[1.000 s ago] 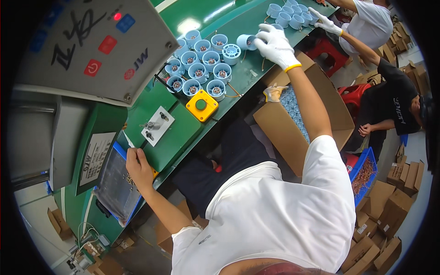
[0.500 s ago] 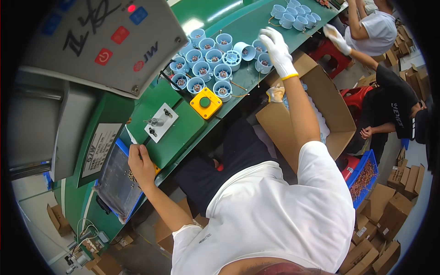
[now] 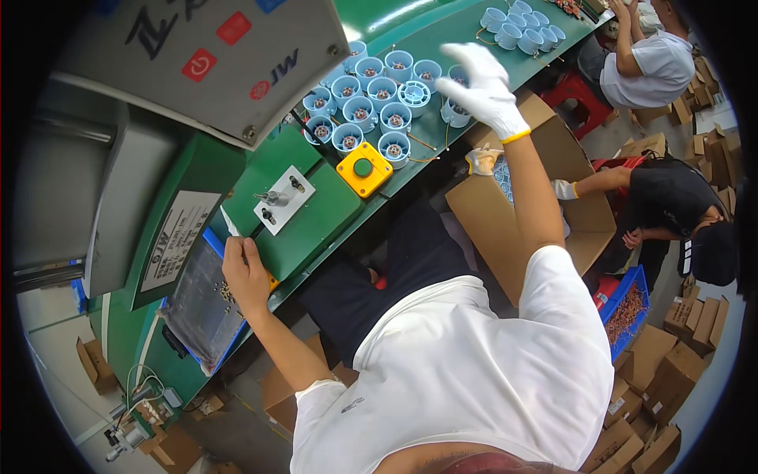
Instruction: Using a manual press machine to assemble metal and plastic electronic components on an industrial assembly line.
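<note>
My bare left hand [image 3: 246, 272] is closed on a slim white pointed thing [image 3: 229, 222], beside the metal fixture on the green press bed; its kind I cannot make out. My right hand [image 3: 483, 88], in a white glove with a yellow cuff, hovers with fingers apart at the right end of a group of light blue round housings [image 3: 360, 113]. Its thumb and fingers partly cover the nearest housings. One housing [image 3: 414, 94] shows its spoked face upward; most others show reddish-brown parts inside.
A yellow box with a green button [image 3: 364, 169] sits by the white fixture plate [image 3: 284, 200]. The grey machine head [image 3: 213, 59] overhangs the left. A blue-rimmed tray [image 3: 193, 304] holds small parts. An open carton [image 3: 489, 237] stands right; a co-worker's gloved hand [image 3: 564, 189] reaches into it.
The housing that lay on its side near my right hand now seems to stand upright. My right hand has spread its fingers. The co-worker's arm has lowered to the carton.
</note>
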A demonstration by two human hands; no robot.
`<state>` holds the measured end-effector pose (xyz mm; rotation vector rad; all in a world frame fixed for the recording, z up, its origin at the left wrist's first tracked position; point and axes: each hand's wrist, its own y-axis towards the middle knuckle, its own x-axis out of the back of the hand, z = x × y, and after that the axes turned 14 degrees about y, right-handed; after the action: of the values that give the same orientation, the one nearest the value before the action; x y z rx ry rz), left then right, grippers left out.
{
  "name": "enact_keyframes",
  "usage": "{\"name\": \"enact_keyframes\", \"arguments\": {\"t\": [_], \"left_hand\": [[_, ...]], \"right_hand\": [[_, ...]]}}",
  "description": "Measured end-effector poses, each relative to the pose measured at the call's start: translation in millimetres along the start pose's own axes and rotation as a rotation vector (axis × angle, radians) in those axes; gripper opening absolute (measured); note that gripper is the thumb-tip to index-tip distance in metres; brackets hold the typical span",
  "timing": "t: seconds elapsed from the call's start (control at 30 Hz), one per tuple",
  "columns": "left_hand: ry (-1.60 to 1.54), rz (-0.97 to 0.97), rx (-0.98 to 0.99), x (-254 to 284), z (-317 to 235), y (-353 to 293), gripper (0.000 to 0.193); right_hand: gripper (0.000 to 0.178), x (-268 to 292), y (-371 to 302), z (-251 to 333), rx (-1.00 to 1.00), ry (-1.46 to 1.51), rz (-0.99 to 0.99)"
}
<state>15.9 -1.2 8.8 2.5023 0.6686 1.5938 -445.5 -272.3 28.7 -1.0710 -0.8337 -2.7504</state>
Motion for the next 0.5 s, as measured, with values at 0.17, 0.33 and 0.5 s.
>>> {"name": "enact_keyframes", "arguments": {"t": [0.17,0.33,0.5], "left_hand": [[-0.016,-0.006,-0.001,-1.5,0.1,1.1,0.028],[-0.027,-0.021,-0.001,-0.5,-2.6,1.2,0.027],[-0.014,-0.018,-0.01,0.4,-2.0,0.7,0.026]], "right_hand": [[0.039,-13.9,9.7,-15.2,0.172,-0.155,0.244],[0.032,-12.6,-1.0,-30.9,0.203,-0.085,0.028],[0.027,-15.8,-3.8,-36.9,0.221,0.15,0.095]]}}
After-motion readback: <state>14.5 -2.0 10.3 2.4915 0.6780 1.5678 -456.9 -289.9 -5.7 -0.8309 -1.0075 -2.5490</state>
